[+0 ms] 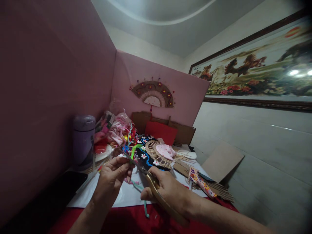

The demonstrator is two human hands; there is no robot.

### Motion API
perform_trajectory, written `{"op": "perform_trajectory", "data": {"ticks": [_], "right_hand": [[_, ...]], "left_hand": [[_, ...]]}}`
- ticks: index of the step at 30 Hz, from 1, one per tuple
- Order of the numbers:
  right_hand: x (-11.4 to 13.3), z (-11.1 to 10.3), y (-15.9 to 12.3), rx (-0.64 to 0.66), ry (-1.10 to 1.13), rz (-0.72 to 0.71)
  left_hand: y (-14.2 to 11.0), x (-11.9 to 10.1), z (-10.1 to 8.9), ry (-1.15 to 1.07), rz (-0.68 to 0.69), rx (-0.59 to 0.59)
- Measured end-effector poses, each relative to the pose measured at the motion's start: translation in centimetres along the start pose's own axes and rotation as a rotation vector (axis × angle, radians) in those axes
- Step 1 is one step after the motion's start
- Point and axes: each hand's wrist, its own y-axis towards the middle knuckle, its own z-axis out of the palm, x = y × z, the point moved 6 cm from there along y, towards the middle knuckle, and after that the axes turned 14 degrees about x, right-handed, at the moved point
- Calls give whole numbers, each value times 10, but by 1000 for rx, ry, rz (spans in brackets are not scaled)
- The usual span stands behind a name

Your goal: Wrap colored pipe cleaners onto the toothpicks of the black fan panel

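My left hand (113,174) is closed in a pinch, with a bright green pipe cleaner (135,150) rising from its fingertips. My right hand (172,191) grips a pair of scissors (154,187) with gold-coloured handles. Their blades point up and left, close to the green strip at my left fingers; whether they touch it I cannot tell. Just beyond my hands lies a black fan (143,156) with white flowers and a blue wavy line. Its inner part has woven ribs and a pink spotted piece (165,151). A turquoise pipe cleaner (146,209) hangs near the table edge.
A purple flask (84,141) stands at left beside a dark phone-like object (73,182). Pink cloth (120,125) and coloured pipe cleaners are heaped behind. Cardboard (182,130), a red sheet (161,131) and a flowered strip (202,183) lie around. A finished-looking fan (156,89) hangs on the pink panel.
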Motion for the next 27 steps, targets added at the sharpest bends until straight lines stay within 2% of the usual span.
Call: {"op": "perform_trajectory", "data": {"ticks": [3,6,14,21,27], "right_hand": [[-1,2,8,-3,31,-4],[5,0,9,12,-40,-18],[14,-5,3,49,-166,32],[13,-2,12,69,-17,-29],[22,-2,22,9,70,-97]], "left_hand": [[1,0,-3,-22,-26,-38],[1,-3,-6,-33,-16,-59],[-2,-10,-12,-31,-14,-32],[0,-13,-15,-30,10,-36],[2,-12,-18,-65,14,-43]]}}
